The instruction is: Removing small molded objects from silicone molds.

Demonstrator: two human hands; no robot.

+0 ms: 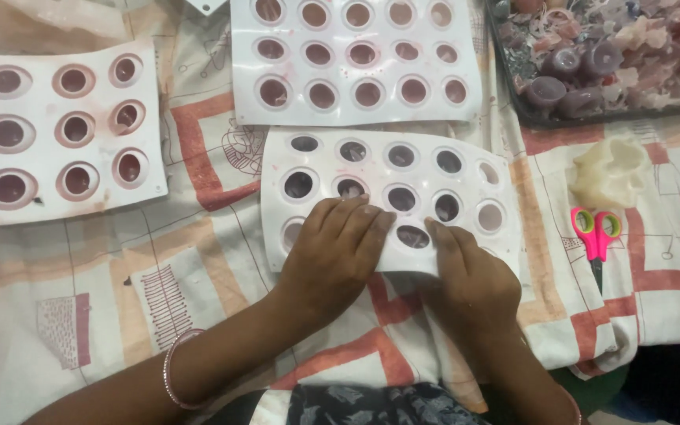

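At the centre of the frame a white silicone mould (466, 169) with rows of round cavities lies flat on a patterned cloth (198, 252), close to the person's body so both hands can work its near edge. The left hand (332, 252) lies palm down over the lower left part of the mould, fingers together and nearly straight, pressing the sheet rather than gripping it, probably to keep the soft sheet from sliding. The right hand (470, 275) is loosely curled at the mould's lower edge, its fingers tucked by one dark filled cavity (412, 235); whether its thumb is under the sheet I cannot tell, as the hand hides it. Most cavities in the mould show dark fillings, while a few at its right side look pale and empty. A second, similar mould (356, 59) lies just above it at the top centre, and a third with larger cups (57, 134) sits at the upper left. At the upper right a dark tray (584, 114) holds purple and pink wax-like pieces, with a cream flower-shaped piece (611, 169) and pink-handled scissors (596, 236) below it at the right.
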